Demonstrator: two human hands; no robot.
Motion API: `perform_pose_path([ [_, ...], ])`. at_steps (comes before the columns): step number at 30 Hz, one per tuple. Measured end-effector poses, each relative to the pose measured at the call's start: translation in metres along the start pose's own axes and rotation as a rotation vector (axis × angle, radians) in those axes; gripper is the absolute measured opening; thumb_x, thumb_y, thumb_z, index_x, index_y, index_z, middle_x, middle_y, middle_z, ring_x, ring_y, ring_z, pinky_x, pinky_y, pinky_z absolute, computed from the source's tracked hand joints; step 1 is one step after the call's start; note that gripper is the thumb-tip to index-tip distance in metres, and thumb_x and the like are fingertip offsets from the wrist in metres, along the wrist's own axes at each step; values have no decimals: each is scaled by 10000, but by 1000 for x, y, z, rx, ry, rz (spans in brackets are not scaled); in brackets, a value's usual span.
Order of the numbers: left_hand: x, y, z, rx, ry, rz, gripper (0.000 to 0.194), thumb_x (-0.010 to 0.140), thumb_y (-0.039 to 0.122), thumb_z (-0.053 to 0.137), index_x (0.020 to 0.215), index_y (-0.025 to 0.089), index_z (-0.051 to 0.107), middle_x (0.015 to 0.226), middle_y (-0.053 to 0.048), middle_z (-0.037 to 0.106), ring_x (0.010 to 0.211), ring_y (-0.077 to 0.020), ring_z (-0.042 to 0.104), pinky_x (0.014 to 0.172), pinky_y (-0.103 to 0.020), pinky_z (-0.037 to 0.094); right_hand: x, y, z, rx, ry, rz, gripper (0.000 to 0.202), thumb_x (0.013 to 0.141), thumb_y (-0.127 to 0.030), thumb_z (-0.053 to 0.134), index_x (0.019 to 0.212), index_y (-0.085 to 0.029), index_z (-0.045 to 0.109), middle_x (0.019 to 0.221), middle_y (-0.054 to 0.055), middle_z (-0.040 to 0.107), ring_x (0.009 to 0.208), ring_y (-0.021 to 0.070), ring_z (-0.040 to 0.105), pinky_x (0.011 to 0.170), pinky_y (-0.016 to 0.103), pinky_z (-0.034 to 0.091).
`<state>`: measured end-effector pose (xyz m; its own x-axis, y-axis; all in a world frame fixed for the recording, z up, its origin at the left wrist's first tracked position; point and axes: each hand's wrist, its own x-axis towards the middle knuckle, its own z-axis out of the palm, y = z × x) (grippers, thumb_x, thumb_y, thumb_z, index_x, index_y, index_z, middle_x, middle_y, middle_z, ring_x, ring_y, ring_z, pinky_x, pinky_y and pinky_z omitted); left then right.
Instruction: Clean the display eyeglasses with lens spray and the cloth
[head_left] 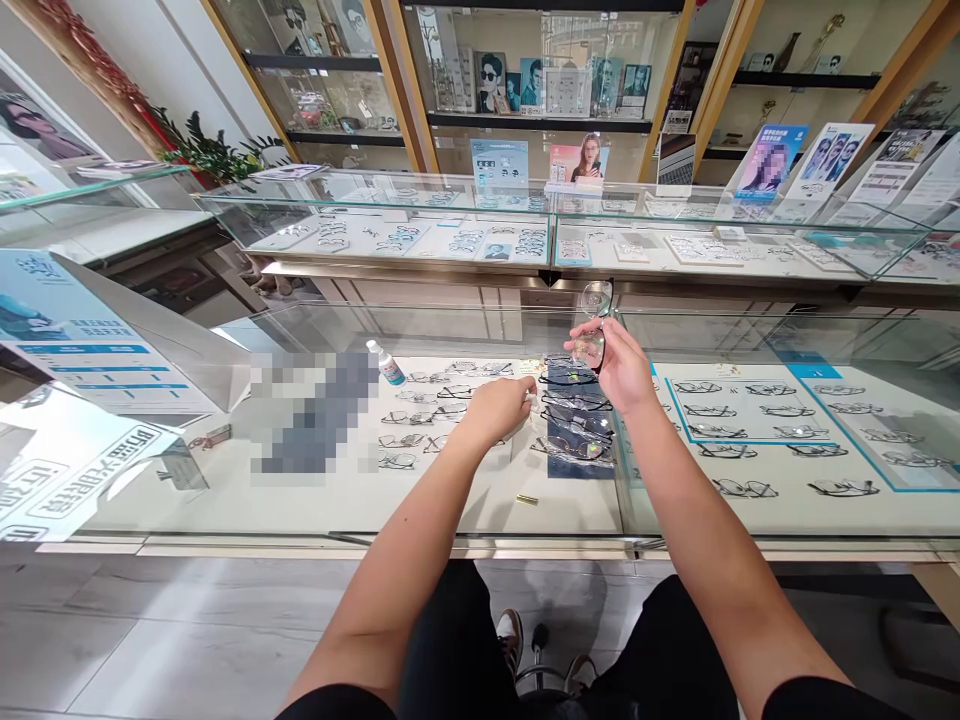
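My right hand (619, 365) is raised over the glass counter, its fingers closed on a pair of eyeglasses (597, 298) held on end, one lens above the other. To its left, my left hand (504, 408) is closed with its fingertips on a small white item (531, 402), perhaps a cloth, near the counter's surface. Several eyeglasses (577, 425) lie in a column on a dark blue mat (581, 468), between and below my hands. More frames (401, 441) lie in rows left of my left hand. A small white bottle (386, 362) stands behind them.
Framed glasses on a blue-edged tray (750, 437) fill the counter's right side. A gold-coloured small piece (527, 499) lies near the front edge. A large printed sign (97, 340) stands at the left. Behind runs another glass showcase (442, 240) with display cards.
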<state>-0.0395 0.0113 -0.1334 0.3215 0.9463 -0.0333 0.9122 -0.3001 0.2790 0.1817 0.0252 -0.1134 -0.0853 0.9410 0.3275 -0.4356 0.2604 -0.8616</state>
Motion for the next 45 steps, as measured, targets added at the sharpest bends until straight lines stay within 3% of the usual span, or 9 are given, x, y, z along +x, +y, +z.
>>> perform_pose_path([
  [6,-3,-12,-10,-234,106,8,153,923,271,636,1057,270,711,811,-60,707,821,-292,658,718,-342,403,0,-2,0,-4,3,-2,318,988,-572,735,992,-255,722,1080,57,798,983,226,803,902,376,660],
  [12,1,-12,-24,-1109,200,-177,225,885,377,650,1064,262,577,697,43,588,559,-166,493,546,-269,339,-1,-1,0,8,-18,9,302,992,-554,731,987,-252,728,1071,55,799,988,229,808,917,374,650],
  [17,5,-2,-28,-1572,265,-201,456,751,400,829,1068,228,550,766,49,625,605,-130,571,573,-246,449,-4,0,2,28,-63,18,290,993,-535,738,983,-245,747,1064,52,805,977,221,807,930,369,644],
  [20,4,0,-29,-1584,280,-158,554,699,394,908,1089,238,547,748,70,609,591,-120,563,575,-238,459,-5,-2,4,8,-70,28,299,992,-550,731,977,-251,739,1059,51,805,986,223,800,946,376,640],
  [27,3,-3,-25,-1573,286,-115,437,820,580,823,945,233,589,697,61,531,562,-110,460,547,-239,423,-7,-2,8,23,-110,40,294,963,-552,765,953,-258,750,1020,35,804,925,216,778,935,388,646],
  [33,0,-7,-26,-1232,542,-51,430,912,616,731,795,206,675,719,2,562,682,-158,518,632,-276,419,-9,-2,11,29,-144,57,289,955,-552,779,958,-263,764,1012,25,803,911,210,777,925,382,649],
  [38,-5,-8,-28,-1070,739,68,341,956,534,740,918,196,753,897,-40,730,846,-189,637,799,-290,489,-10,-2,11,27,-161,62,279,963,-537,769,954,-258,758,1015,28,801,909,207,771,930,383,638],
  [41,-6,-10,-27,-1148,718,10,354,948,554,764,930,203,722,807,-22,700,714,-162,585,678,-276,445,-11,-3,12,19,-182,67,271,969,-524,759,961,-253,756,1016,34,793,911,206,766,950,381,623],
  [45,-1,-13,-29,-1378,567,-56,421,889,586,810,832,214,622,677,25,563,575,-125,456,559,-259,366,-12,-4,13,-4,-196,69,283,969,-535,756,953,-252,754,1009,44,791,932,218,759,991,406,613],
])
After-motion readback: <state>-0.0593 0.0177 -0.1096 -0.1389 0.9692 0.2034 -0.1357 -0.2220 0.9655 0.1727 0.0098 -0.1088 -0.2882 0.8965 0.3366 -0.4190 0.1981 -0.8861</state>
